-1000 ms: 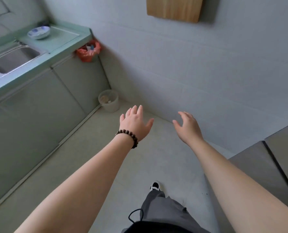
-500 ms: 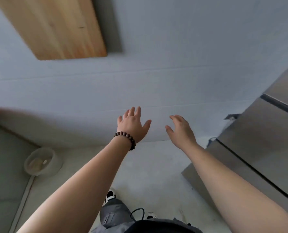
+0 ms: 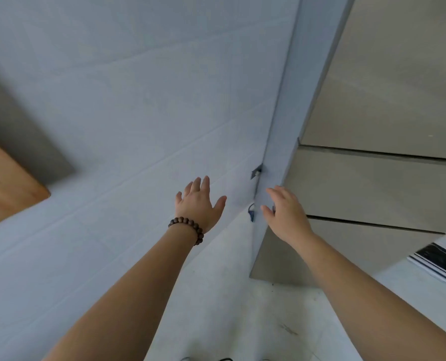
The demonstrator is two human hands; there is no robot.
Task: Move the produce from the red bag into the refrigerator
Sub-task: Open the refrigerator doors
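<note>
A pale tiled wall (image 3: 138,100) fills most of the view, running from the left edge to a corner at the right of centre. To the right of that corner stands the refrigerator (image 3: 386,105), a tall grey-beige unit with flat fronts, its doors closed and divided by two dark horizontal seams; its lower left corner meets the floor near the wall corner. The light floor (image 3: 229,308) spreads across the bottom of the view between the two outstretched forearms. At the left edge a wooden board (image 3: 5,188) juts out from the wall and casts a grey shadow above it. At the lower right edge a white ledge with a dark strip (image 3: 438,259) cuts into the frame.

Both arms reach forward, bare to the elbow. The right hand (image 3: 287,214) is in front of the refrigerator's left edge, fingers loosely spread and slightly bent, holding nothing; whether it touches the appliance cannot be told. The left hand (image 3: 198,201) is raised before the wall, fingers straight and fanned with the thumb out, also holding nothing. A bracelet of dark wooden beads (image 3: 188,227) circles the left wrist. A small metal bracket (image 3: 256,172) sits in the wall corner just above the hands, and a dark cable loop (image 3: 251,212) hangs below it.

The red bag and the produce are out of view.
</note>
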